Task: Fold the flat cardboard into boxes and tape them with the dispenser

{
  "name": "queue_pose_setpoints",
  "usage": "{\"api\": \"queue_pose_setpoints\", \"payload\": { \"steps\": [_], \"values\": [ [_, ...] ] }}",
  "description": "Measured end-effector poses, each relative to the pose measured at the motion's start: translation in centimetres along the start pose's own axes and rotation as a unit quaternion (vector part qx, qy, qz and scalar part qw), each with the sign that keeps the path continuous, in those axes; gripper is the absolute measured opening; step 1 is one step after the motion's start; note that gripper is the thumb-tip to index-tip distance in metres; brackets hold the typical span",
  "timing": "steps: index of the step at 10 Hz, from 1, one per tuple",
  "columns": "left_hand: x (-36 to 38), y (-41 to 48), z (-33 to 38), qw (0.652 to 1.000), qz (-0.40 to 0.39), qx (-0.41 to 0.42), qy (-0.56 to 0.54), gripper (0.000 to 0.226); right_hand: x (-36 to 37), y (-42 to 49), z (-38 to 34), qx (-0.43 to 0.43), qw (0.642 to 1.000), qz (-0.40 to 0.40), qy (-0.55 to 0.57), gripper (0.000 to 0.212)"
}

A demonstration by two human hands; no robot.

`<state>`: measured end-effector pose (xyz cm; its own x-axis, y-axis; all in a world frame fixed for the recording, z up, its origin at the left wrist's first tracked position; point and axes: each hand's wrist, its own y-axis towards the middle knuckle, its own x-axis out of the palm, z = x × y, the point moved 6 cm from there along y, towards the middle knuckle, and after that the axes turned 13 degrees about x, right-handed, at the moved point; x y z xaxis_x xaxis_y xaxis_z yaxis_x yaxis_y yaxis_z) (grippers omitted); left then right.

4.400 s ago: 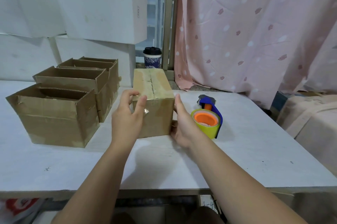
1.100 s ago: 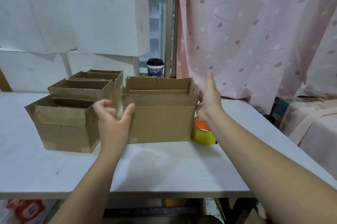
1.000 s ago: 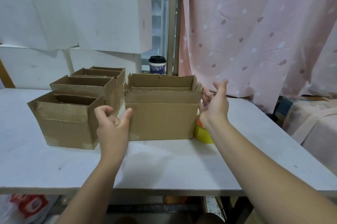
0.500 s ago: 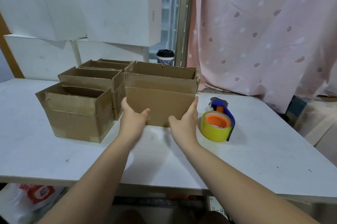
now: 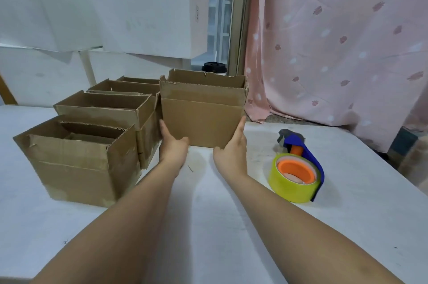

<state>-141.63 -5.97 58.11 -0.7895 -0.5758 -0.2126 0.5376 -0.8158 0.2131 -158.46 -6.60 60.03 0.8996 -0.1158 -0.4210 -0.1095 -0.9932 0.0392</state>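
Brown open-top cardboard box [image 5: 201,121] sits on white table [image 5: 359,202], beside row of finished brown boxes [image 5: 81,161]. Left hand [image 5: 172,144], right hand [image 5: 231,149] press low corners, fingers straight, likely to slide box into line. Yellow tape roll in blue dispenser [image 5: 294,175] lies right, untouched.

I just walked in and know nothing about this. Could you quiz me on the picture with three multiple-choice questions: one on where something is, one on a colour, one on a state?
1. Where is the tape dispenser?
A) inside a carton
B) on the table, right of the right hand
C) on the floor

2. What colour is its roll?
A) yellow
B) black
C) white

3. The box between the left hand and right hand is:
A) flat
B) taped shut on top
C) open on top

Answers:
1 B: it lies on the table beside the right hand.
2 A: the roll's outer face is yellow.
3 C: its top flaps stand up.
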Motion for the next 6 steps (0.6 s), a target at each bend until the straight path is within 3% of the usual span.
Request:
{"api": "queue_pose_setpoints", "payload": {
  "steps": [1, 4, 6],
  "values": [
    [0.3, 1.9, -0.4, 1.0, 0.003, 0.003, 0.002, 0.085, 0.4, 1.8, -0.2, -0.013, 1.0, -0.002, -0.013, 0.1],
    [1.7, 3.1, -0.7, 0.986, 0.007, 0.057, 0.157, 0.074, 1.7, 4.2, 0.4, -0.031, 0.998, 0.0, -0.051, 0.096],
    [1.2, 1.9, -0.4, 0.991, 0.011, 0.078, 0.107, 0.068, 1.0, 3.6, 0.2, -0.041, 0.999, 0.008, -0.002, 0.095]
  ]
}}
